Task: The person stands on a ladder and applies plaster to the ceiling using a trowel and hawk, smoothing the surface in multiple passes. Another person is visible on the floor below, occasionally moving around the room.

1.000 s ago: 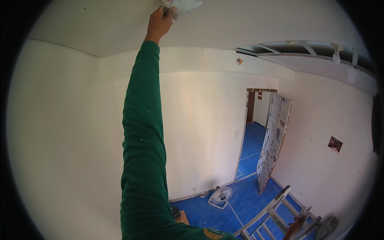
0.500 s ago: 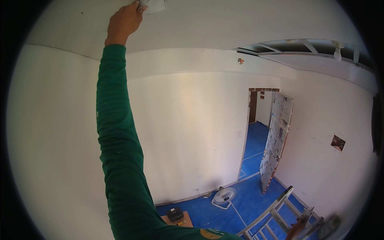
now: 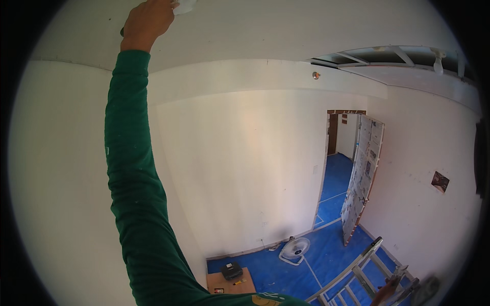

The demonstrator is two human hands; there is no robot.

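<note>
head view | worn high near the ceiling [image 3: 265, 30]; faces outward and slightly upward toward the far wall [image 3: 245, 168]; doorway [image 3: 339, 163] right of that wall, well off; blue floor [image 3: 316, 265] far below it; no second view

Matt white plaster covers the ceiling [image 3: 286, 30] and the walls [image 3: 240, 168], smooth and unpainted-looking. The sleeve [image 3: 127, 168] is soft green cloth. On the blue plastic-looking floor sheeting [image 3: 326, 265], lower right, stands a dull metal ladder [image 3: 357, 270]; cardboard [image 3: 229, 283] lies nearby.
</note>
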